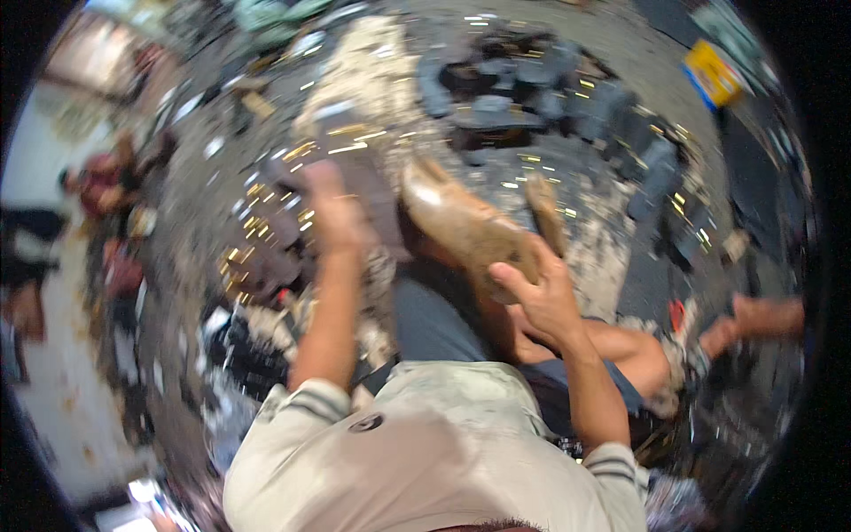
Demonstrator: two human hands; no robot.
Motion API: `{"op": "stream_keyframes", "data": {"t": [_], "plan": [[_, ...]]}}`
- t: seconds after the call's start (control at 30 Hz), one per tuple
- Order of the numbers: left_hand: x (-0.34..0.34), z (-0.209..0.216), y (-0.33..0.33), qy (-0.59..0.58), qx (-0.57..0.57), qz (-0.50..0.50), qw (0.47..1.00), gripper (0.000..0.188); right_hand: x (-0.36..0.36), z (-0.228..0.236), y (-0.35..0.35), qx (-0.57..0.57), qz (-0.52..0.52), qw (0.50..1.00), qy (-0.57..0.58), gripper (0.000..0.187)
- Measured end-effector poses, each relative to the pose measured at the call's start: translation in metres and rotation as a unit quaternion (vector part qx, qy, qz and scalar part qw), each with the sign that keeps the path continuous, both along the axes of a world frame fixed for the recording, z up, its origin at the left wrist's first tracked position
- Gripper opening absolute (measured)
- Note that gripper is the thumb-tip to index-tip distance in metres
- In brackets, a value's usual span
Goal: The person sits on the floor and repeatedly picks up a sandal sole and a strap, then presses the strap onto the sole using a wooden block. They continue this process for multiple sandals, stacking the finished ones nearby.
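Observation:
A glossy tan shoe last (456,213) lies slantwise over my lap, its toe pointing away and to the left. My right hand (545,288) grips its heel end, the thumb on top and the fingers round the far side. Motion smears my left hand (332,208), raised to the left of the last by a dark brown flat piece (377,191); its fingers are too blurred to show whether they hold that piece. Just right of the held last, a second tan last (547,213) rests among dark pieces.
Dark brown pieces with gold metal bits (266,239) are heaped at the left. Many dark grey pieces, looking like shoe uppers (651,168), form an arc at the far right. Beyond them sits a yellow box (712,73). Another person's limb (767,316) enters at the right; people (102,186) appear far left.

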State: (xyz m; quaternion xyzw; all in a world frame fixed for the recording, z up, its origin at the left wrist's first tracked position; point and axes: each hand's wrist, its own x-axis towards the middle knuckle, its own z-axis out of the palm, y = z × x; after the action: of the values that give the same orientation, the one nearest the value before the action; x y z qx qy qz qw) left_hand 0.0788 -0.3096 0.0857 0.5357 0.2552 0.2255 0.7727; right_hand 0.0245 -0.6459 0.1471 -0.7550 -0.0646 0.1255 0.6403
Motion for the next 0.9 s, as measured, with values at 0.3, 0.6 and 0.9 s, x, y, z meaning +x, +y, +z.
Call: {"op": "stream_keyframes", "data": {"t": [0.3, 0.6, 0.9], "plan": [[-0.122, -0.053, 0.341, 0.28, 0.142, 0.206, 0.927, 0.072, 0.099, -0.156, -0.202, -0.379, -0.019, 0.917, 0.122, 0.058], [-0.09, -0.05, 0.273, 0.222, 0.593, 0.101, 0.767, 0.05, 0.182, -0.255, -0.283, -0.378, -0.458, 0.796, 0.119, 0.088], [-0.007, 0.056, 0.012, 0.011, 0.358, -0.104, 0.928, 0.04, 0.209, -0.205, -0.207, 0.37, -0.461, 0.795, 0.136, 0.04]]}}
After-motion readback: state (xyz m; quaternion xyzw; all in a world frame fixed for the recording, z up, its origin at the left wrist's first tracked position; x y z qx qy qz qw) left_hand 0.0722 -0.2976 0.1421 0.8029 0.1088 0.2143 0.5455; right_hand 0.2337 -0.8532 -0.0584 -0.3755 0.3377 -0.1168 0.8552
